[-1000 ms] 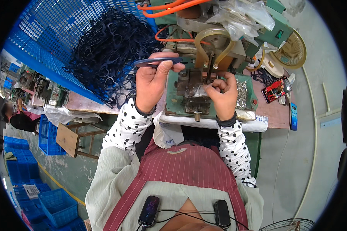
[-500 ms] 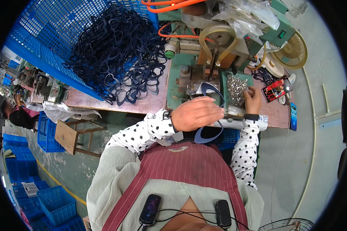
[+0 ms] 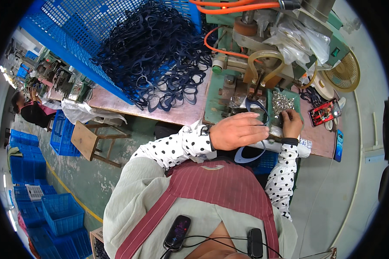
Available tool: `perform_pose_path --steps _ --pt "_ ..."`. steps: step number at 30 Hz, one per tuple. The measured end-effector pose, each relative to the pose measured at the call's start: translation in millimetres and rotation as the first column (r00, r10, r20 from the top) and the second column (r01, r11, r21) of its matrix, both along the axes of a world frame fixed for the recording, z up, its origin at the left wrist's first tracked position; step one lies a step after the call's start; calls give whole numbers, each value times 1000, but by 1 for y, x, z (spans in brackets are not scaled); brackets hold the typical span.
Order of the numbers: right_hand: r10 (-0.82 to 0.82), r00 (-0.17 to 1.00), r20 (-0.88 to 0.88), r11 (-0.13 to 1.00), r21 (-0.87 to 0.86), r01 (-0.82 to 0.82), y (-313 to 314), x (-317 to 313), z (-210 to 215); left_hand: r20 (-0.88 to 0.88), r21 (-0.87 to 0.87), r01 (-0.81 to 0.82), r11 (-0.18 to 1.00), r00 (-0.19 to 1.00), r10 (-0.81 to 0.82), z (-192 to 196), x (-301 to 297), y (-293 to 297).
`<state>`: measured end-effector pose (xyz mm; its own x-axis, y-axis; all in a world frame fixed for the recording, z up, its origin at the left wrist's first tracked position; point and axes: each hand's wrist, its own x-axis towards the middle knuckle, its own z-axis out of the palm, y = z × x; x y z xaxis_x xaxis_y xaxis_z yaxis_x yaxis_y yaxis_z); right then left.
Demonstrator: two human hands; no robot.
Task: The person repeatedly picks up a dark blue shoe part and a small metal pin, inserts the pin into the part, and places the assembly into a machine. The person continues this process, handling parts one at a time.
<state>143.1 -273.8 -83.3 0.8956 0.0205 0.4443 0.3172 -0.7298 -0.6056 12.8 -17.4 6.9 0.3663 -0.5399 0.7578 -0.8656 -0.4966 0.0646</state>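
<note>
My left hand [image 3: 237, 131] is closed on a dark blue flat strap [image 3: 258, 105] with a wide loop at each end. One loop lies beneath the press head [image 3: 257, 84]; the other hangs past the table's front edge. The hand's underside and thumb are hidden. My right hand [image 3: 292, 125] is at the near side of a green tray [image 3: 273, 96] holding a heap of small silver metal pieces [image 3: 282, 103]. Its fingers are bent together at the heap; whatever they pinch is too small to make out.
A large blue crate [image 3: 80, 56] full of similar dark straps stands at the left of the table [image 3: 177, 114]. Right of the press lie a phone [image 3: 324, 112] and a fan [image 3: 343, 71]. A wooden stool [image 3: 84, 140] and blue crates [image 3: 62, 213] stand on the floor; another person sits farther left.
The whole view has shifted, so the bench appears farther right. My left hand still keeps the strap at the press, and my right fingers stay at the metal pieces.
</note>
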Motion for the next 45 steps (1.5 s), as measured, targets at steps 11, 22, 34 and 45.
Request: perform_pose_path --steps 11,22,34,45 --pt "-51 976 212 999 23 47 8 -5 -10 31 173 -939 298 307 951 -86 56 207" --pt "-157 966 203 984 114 136 16 -12 1 -249 9 -938 347 334 909 -67 48 199" --pt "339 937 81 832 439 -339 81 -57 108 112 -62 -288 956 950 293 18 -5 25" --pt "397 906 -145 773 586 -245 102 -66 115 1 -96 -38 995 999 38 16 1 8"
